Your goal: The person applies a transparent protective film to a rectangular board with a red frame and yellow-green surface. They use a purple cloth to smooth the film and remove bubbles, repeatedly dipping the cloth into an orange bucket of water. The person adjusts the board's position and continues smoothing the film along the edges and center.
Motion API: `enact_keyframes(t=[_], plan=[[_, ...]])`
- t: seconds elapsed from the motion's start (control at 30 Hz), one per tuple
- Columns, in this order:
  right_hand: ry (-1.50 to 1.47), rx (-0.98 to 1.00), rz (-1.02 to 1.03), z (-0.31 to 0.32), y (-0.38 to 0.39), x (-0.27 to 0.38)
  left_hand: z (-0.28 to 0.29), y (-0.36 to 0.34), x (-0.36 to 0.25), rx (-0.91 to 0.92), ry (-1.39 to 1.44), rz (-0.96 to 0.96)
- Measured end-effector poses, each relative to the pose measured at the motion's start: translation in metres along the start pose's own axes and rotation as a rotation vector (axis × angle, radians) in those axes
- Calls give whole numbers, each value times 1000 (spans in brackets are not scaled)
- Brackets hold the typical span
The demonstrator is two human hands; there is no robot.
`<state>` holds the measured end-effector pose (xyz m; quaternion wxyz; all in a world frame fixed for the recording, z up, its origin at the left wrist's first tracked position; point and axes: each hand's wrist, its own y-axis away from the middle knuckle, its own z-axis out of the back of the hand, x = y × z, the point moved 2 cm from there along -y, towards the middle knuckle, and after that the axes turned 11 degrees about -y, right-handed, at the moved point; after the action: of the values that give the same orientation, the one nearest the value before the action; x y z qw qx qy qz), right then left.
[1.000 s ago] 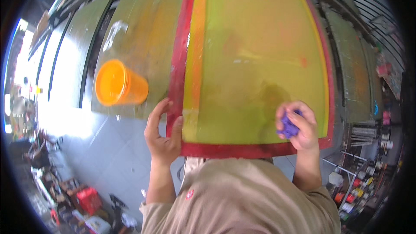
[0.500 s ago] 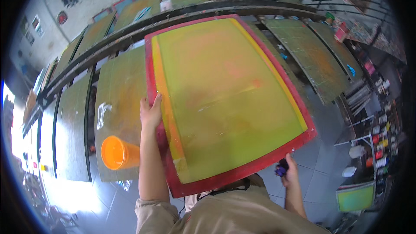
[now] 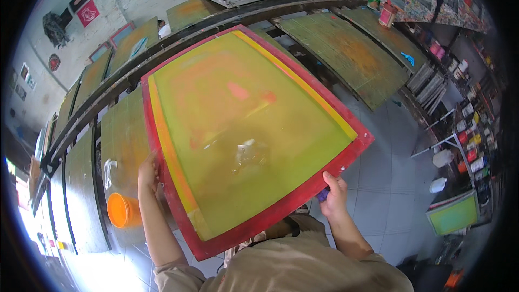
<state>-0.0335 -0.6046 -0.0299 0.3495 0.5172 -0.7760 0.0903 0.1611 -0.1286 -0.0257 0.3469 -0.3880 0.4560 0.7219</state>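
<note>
A large silk-screen frame [image 3: 286,200] with red borders slants in front of me above the boards. Its yellow-green mesh has wet, shiny patches and pinkish stains, with yellow and orange strips along two sides. My left hand [image 3: 148,172] is closed on the frame's left border, fingers partly hidden behind it. At the near right border, my right hand [image 3: 334,197] grips the edge, thumb on top. A small purple thing [image 3: 323,194], its kind unclear, shows beneath that hand, partly covered by the frame.
An orange plastic tub [image 3: 123,210] stands left of my left forearm, on a stained printing board [image 3: 121,130]. More boards [image 3: 346,57] line a dark metal rail. Bottles and jars [image 3: 473,151] fill the right side, near a small green screen [image 3: 455,216]. Grey floor tiles [image 3: 373,184] show below.
My view has turned right, so the surroundings and frame appear farther left. My right hand has come onto the frame's near border, where it was just below the corner before.
</note>
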Motion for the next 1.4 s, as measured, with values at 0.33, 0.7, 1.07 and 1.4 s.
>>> enact_keyframes(t=[0.33, 0.7, 1.07, 1.4], plan=[[88, 84, 70, -7, -40, 68, -77, 37, -38, -42, 303, -25], [166, 218, 67, 16, -144, 177, -152, 129, -52, -298, 403, -176], [288, 622, -275, 45, -347, 273, -298, 270, -27, -608, 583, -235], [302, 730, -561, 24, -403, 226, -350, 319, 4, -841, 701, -187]])
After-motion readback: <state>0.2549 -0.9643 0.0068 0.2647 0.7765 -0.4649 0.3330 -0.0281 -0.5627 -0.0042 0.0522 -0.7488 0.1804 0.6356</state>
